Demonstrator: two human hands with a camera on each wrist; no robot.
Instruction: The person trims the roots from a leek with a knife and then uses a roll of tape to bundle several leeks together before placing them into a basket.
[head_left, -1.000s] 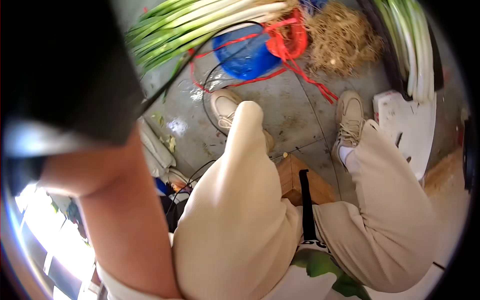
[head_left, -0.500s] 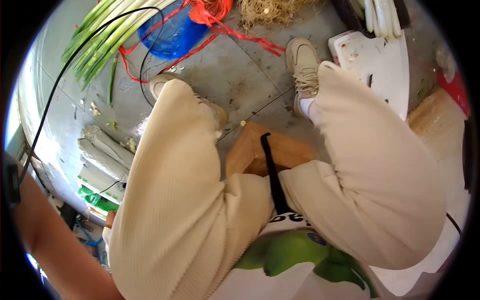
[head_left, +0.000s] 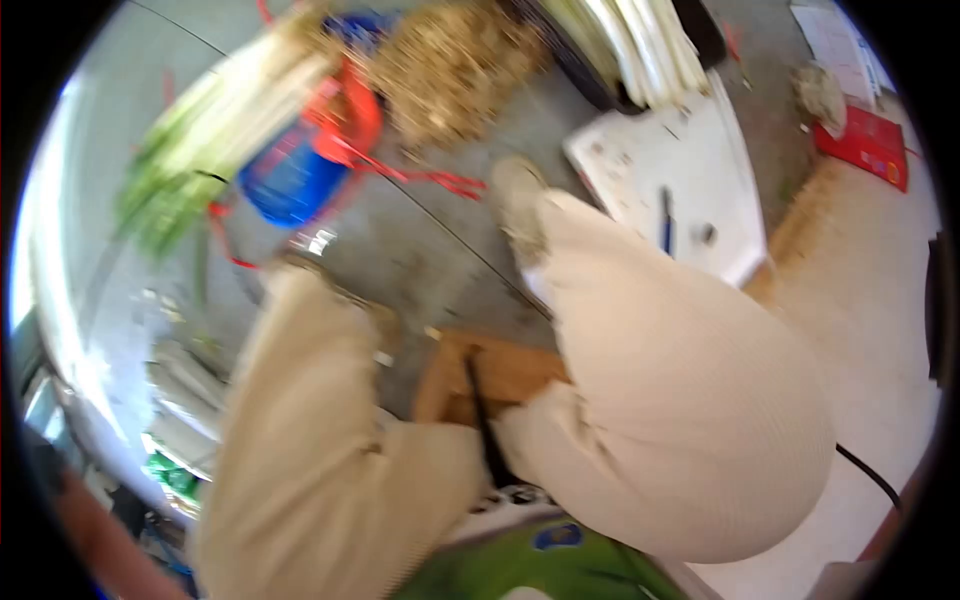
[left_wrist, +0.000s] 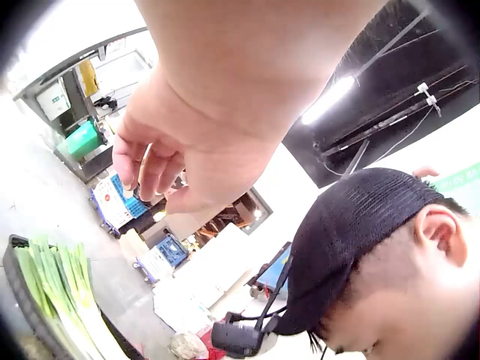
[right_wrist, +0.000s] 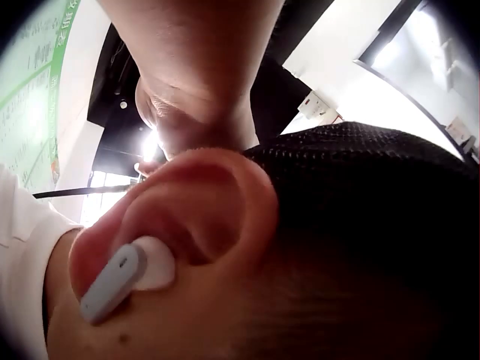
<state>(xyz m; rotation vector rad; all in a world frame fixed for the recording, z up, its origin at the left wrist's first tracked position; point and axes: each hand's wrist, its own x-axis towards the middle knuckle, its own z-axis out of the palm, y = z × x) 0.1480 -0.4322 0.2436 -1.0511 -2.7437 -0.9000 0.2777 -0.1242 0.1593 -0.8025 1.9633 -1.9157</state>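
Note:
My left hand (left_wrist: 214, 142) is raised at head height in the left wrist view, its fingers loosely bent with nothing seen between them. Beside it is the wearer's head in a black mesh cap (left_wrist: 352, 232), with a camera (left_wrist: 240, 339) in front of the brim. The right wrist view has my right hand (right_wrist: 199, 124) up close behind an ear (right_wrist: 217, 187) holding a pale earbud (right_wrist: 112, 285); its fingers are mostly hidden. Neither hand shows in the head view, only a forearm (head_left: 110, 540) at the lower left edge.
Leeks (head_left: 235, 115) lie on the floor beside a blue plastic piece (head_left: 290, 180), red netting (head_left: 350, 115) and a root pile (head_left: 450, 70). More leeks (head_left: 650, 45) fill a dark crate by a white board (head_left: 640, 150). A wooden box (head_left: 430, 385) sits between the legs.
The large arm across the left of the head view has withdrawn to the lower left edge. The head view has turned, bringing more of the white board and the floor at right into sight.

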